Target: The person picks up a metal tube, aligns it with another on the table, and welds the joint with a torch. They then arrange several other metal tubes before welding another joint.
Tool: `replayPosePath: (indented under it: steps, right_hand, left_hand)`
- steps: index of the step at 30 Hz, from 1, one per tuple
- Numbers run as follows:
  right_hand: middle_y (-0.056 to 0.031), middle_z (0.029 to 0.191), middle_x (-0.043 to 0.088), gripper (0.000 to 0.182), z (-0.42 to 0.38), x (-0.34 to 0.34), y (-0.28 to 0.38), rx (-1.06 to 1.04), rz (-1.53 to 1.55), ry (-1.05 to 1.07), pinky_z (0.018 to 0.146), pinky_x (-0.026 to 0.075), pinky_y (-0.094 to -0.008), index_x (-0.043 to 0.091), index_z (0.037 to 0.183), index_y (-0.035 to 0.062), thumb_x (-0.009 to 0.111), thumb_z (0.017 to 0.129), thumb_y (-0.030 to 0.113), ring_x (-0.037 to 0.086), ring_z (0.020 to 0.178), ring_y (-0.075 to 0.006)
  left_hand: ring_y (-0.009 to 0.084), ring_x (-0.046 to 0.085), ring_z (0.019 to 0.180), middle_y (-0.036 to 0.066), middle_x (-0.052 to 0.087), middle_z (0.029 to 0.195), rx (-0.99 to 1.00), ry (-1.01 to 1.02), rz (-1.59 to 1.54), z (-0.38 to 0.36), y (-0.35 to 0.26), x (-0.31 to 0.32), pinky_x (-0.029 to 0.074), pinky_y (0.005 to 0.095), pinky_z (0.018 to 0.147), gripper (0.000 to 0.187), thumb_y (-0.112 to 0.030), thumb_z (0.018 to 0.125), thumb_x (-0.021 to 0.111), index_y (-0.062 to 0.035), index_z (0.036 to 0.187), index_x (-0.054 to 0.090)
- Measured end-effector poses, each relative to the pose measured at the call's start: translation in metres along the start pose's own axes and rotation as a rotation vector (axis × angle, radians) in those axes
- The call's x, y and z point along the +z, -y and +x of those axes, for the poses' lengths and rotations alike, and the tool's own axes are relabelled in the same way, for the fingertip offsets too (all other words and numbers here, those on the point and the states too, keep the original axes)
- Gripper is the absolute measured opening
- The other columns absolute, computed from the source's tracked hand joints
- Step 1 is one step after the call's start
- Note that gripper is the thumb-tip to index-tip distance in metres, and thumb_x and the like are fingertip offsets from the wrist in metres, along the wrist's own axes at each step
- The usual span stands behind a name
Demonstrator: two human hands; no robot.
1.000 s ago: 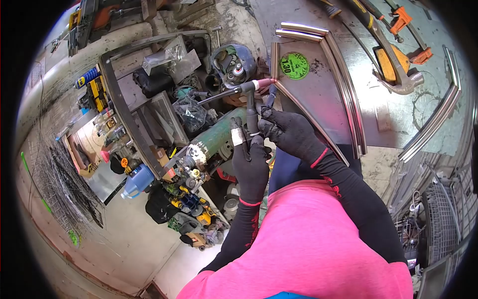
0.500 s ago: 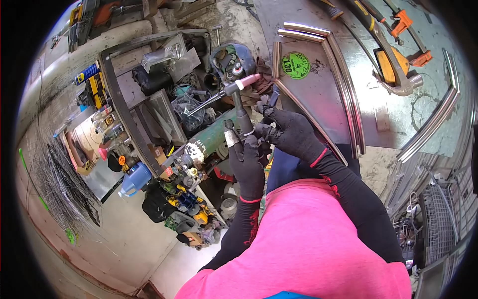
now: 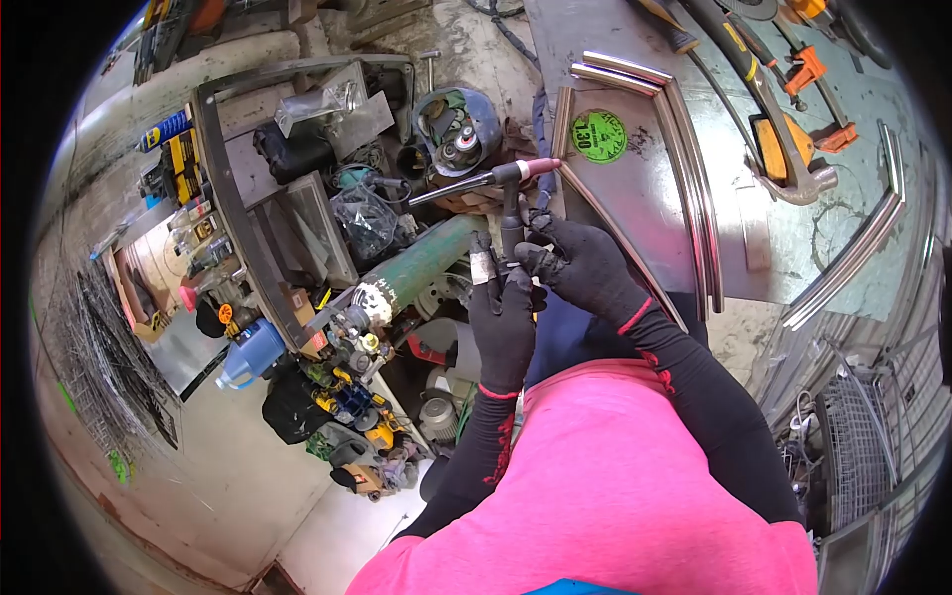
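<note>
A TIG welding torch (image 3: 512, 213) stands up in front of my body, its pink nozzle (image 3: 540, 167) pointing right and its long back end pointing left. My left hand (image 3: 503, 332), in a black glove with pale tape on one finger, is closed around the torch handle. Close against the handle's right side is my right hand (image 3: 593, 266), also gloved in black. Its fingers are bent together at the handle, and what they pinch, if anything, is hidden. A dark blue cable (image 3: 543, 193) shows just beyond the right fingers.
Bent polished metal tubes (image 3: 684, 188) lie on the metal table (image 3: 754, 268) beside a green round label (image 3: 599, 136). A hammer (image 3: 793, 159) and orange clamps (image 3: 808, 71) lie farther right. Left are a green gas cylinder (image 3: 426, 260), a bucket (image 3: 486, 119) and a cluttered frame cart (image 3: 233, 208).
The torch head has shifted right and slightly down, its nozzle now nearer the tubes. My right fingers have curled in closer to the handle. The view has shifted slightly.
</note>
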State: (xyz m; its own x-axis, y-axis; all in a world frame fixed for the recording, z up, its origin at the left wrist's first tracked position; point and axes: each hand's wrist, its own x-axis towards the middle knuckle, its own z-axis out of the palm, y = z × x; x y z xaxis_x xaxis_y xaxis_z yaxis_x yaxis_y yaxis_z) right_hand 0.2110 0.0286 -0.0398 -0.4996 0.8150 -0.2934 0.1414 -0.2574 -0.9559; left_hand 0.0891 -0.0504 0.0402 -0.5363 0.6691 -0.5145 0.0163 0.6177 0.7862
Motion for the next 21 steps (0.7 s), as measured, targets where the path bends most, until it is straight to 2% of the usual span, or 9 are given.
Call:
replayPosePath:
  steps: [4,8,11,13,14,16,17,19,21]
  right_hand:
    - [-0.0176,0.095,0.077,0.051,-0.001,-0.002,0.006,0.034,0.037,0.001,0.074,0.057,-0.0414,0.070,0.142,0.0120,0.077,0.100,0.039,0.075,0.079,-0.0314]
    - [-0.0174,0.097,0.078,0.050,-0.002,0.003,0.001,0.013,0.073,-0.041,0.075,0.058,-0.0408,0.071,0.140,0.0115,0.079,0.099,0.039,0.075,0.078,-0.0314]
    - [-0.0194,0.097,0.079,0.049,-0.002,0.005,-0.003,-0.046,0.092,-0.106,0.073,0.058,-0.0475,0.076,0.133,0.0123,0.078,0.097,0.046,0.077,0.086,-0.0387]
    - [-0.0192,0.101,0.079,0.051,-0.002,0.002,0.000,-0.019,0.131,-0.069,0.076,0.059,-0.0476,0.075,0.135,0.0109,0.078,0.097,0.046,0.077,0.088,-0.0386]
    - [-0.0192,0.101,0.079,0.051,-0.003,0.002,-0.001,-0.018,0.137,-0.074,0.076,0.059,-0.0476,0.075,0.135,0.0109,0.078,0.097,0.046,0.077,0.088,-0.0386]
    - [-0.0196,0.107,0.079,0.051,-0.003,0.003,-0.003,-0.029,0.163,-0.072,0.081,0.060,-0.0478,0.074,0.136,0.0103,0.077,0.098,0.044,0.077,0.094,-0.0389]
    - [-0.0196,0.107,0.079,0.051,-0.004,0.003,-0.004,-0.029,0.167,-0.075,0.081,0.060,-0.0478,0.074,0.136,0.0103,0.077,0.098,0.044,0.077,0.094,-0.0389]
    - [-0.0199,0.111,0.078,0.051,-0.003,0.002,-0.006,-0.079,0.136,-0.062,0.084,0.060,-0.0477,0.073,0.138,0.0099,0.076,0.099,0.043,0.076,0.098,-0.0394]
    - [-0.0200,0.112,0.078,0.051,-0.004,0.001,-0.006,-0.077,0.155,-0.060,0.084,0.060,-0.0477,0.072,0.138,0.0093,0.076,0.100,0.043,0.076,0.099,-0.0398]
  left_hand:
    - [0.0110,0.067,0.081,0.006,0.071,0.099,0.044,-0.017,0.022,0.001,0.007,-0.003,0.055,0.0271,0.070,0.057,-0.013,0.110,0.062,-0.0005,0.162,0.043]
    - [0.0094,0.064,0.082,0.005,0.070,0.101,0.040,0.008,0.059,0.001,-0.002,-0.002,0.054,0.0264,0.072,0.070,-0.010,0.110,0.061,-0.0045,0.172,0.028]
    - [0.0084,0.062,0.082,0.004,0.069,0.103,0.027,0.013,0.106,-0.001,-0.010,0.001,0.053,0.0271,0.071,0.072,-0.007,0.110,0.060,-0.0067,0.174,0.025]
    - [0.0088,0.062,0.079,0.005,0.070,0.099,0.033,-0.016,0.165,-0.002,-0.014,0.003,0.052,0.0279,0.069,0.054,-0.010,0.110,0.061,0.0002,0.161,0.046]
    - [0.0088,0.062,0.079,0.005,0.070,0.099,0.034,-0.011,0.173,-0.002,-0.013,0.002,0.052,0.0279,0.069,0.054,-0.010,0.110,0.061,0.0002,0.161,0.046]
    - [0.0100,0.062,0.076,0.005,0.070,0.092,0.077,-0.039,0.323,-0.003,-0.014,0.001,0.050,0.0300,0.066,0.030,-0.013,0.110,0.063,0.0055,0.133,0.064]
    - [0.0100,0.062,0.076,0.005,0.070,0.092,0.079,-0.038,0.328,-0.005,-0.015,0.003,0.050,0.0300,0.066,0.030,-0.013,0.110,0.063,0.0055,0.133,0.064]
    - [0.0117,0.062,0.073,0.006,0.069,0.083,0.207,-0.100,0.434,-0.010,-0.029,0.016,0.049,0.0321,0.064,0.023,-0.017,0.109,0.065,0.0063,0.108,0.067]
    - [0.0126,0.062,0.072,0.007,0.069,0.082,0.218,-0.102,0.473,-0.013,-0.033,0.018,0.049,0.0330,0.064,0.024,-0.017,0.109,0.065,0.0068,0.109,0.068]
